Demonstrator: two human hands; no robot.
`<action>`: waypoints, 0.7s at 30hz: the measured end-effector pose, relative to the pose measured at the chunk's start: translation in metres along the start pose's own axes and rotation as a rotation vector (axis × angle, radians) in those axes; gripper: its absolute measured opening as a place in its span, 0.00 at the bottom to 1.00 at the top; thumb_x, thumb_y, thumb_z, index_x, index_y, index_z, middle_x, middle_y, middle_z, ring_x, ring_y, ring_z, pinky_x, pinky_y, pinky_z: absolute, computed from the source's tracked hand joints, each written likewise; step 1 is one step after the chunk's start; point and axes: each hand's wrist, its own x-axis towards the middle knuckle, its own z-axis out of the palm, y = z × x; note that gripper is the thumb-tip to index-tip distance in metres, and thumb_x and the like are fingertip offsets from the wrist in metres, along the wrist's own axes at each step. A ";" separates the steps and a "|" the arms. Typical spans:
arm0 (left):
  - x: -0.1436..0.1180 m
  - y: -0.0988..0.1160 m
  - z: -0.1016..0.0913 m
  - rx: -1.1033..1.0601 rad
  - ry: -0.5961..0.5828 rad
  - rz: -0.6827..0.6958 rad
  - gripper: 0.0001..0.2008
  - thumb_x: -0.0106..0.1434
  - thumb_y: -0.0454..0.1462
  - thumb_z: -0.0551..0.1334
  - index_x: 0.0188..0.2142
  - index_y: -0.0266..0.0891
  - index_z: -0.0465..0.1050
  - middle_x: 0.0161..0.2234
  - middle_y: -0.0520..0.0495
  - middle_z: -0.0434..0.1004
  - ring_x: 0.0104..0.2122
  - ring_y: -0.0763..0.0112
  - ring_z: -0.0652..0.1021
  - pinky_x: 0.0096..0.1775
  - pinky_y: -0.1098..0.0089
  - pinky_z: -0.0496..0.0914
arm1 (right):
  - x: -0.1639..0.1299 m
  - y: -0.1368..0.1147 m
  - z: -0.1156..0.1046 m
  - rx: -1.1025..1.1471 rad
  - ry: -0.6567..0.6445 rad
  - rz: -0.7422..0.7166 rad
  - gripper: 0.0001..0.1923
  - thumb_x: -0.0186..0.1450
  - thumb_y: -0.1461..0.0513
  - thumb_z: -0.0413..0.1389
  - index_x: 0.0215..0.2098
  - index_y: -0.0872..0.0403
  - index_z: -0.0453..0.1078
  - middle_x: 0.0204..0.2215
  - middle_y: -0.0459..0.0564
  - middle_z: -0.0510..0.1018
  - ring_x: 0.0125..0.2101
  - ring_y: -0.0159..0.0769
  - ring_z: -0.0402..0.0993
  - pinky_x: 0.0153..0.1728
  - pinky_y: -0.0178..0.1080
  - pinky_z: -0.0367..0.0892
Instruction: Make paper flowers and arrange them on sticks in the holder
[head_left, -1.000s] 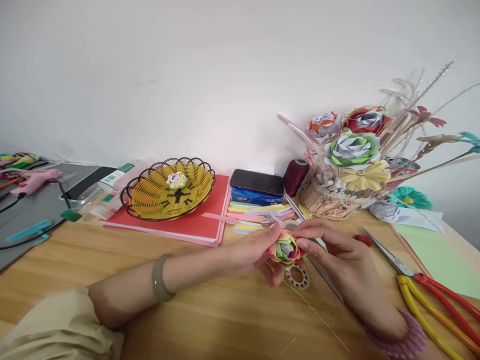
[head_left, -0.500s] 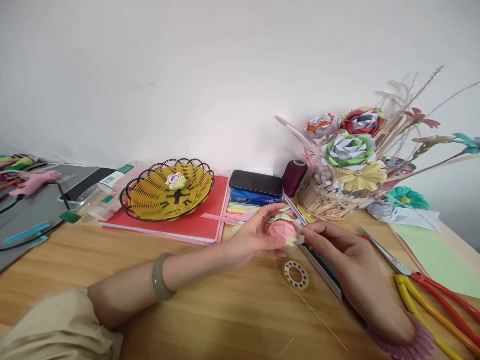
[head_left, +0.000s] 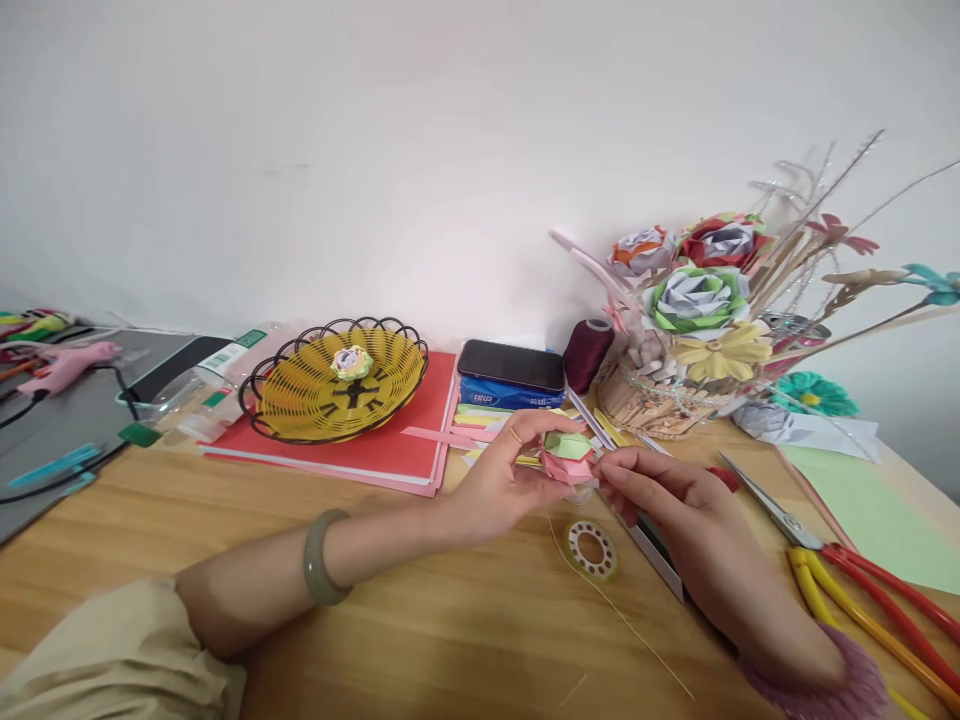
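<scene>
A small folded-paper flower (head_left: 568,458), pale green on top and pink below, sits in my left hand (head_left: 506,478). Thumb and fingers curl around it from the left. My right hand (head_left: 679,515) is closed in a pinch at the flower's right edge; what lies between those fingertips is too small to make out. From beneath the flower a thin thread (head_left: 616,612) hangs down and runs across the table toward the front. Just below the hands lies a white thread bobbin (head_left: 591,550) with a ring of holes.
Scissors (head_left: 787,515) and yellow-handled pliers (head_left: 814,590) lie at right, by green paper (head_left: 874,510). Behind are a basket of paper flowers (head_left: 697,300), a maroon thread spool (head_left: 587,355) and a phone (head_left: 510,365). Leftward stand a yellow woven basket (head_left: 300,395) and a pink glue gun (head_left: 71,368).
The flower has turned in my left hand, so its green top shows more and its pink side less. My right fingertips stay at its right edge, slightly shifted.
</scene>
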 end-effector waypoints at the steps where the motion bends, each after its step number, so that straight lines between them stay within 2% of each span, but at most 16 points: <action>1: 0.000 0.001 0.000 0.018 0.005 -0.004 0.22 0.54 0.37 0.64 0.49 0.47 0.64 0.49 0.46 0.62 0.50 0.62 0.66 0.49 0.62 0.64 | 0.000 0.001 0.000 0.001 -0.002 0.000 0.14 0.56 0.51 0.57 0.23 0.54 0.70 0.19 0.44 0.68 0.21 0.30 0.61 0.23 0.33 0.60; 7: 0.000 0.004 0.001 0.042 0.034 -0.058 0.23 0.53 0.37 0.64 0.50 0.49 0.65 0.48 0.45 0.57 0.48 0.63 0.65 0.41 0.68 0.70 | 0.001 0.000 0.001 0.010 -0.011 0.001 0.13 0.56 0.52 0.58 0.24 0.54 0.70 0.20 0.44 0.69 0.22 0.30 0.62 0.24 0.32 0.61; 11: -0.001 0.006 0.003 0.040 0.034 -0.054 0.26 0.53 0.35 0.64 0.52 0.50 0.62 0.47 0.46 0.55 0.47 0.66 0.65 0.41 0.69 0.71 | 0.001 0.003 0.000 0.052 -0.033 0.020 0.12 0.56 0.54 0.58 0.24 0.54 0.71 0.21 0.44 0.69 0.23 0.29 0.61 0.25 0.31 0.60; 17: -0.004 0.011 0.005 0.153 0.038 -0.101 0.28 0.55 0.35 0.62 0.55 0.50 0.58 0.47 0.46 0.53 0.45 0.67 0.66 0.41 0.68 0.72 | 0.002 0.007 0.001 0.131 -0.162 0.087 0.10 0.57 0.55 0.58 0.29 0.54 0.71 0.22 0.44 0.70 0.23 0.29 0.63 0.23 0.31 0.61; 21: -0.005 0.007 0.003 0.269 0.054 -0.014 0.27 0.58 0.34 0.59 0.56 0.50 0.56 0.46 0.45 0.53 0.47 0.65 0.65 0.43 0.67 0.71 | 0.002 0.006 0.006 0.055 -0.141 0.052 0.10 0.53 0.56 0.61 0.28 0.54 0.68 0.26 0.44 0.72 0.24 0.29 0.66 0.23 0.31 0.64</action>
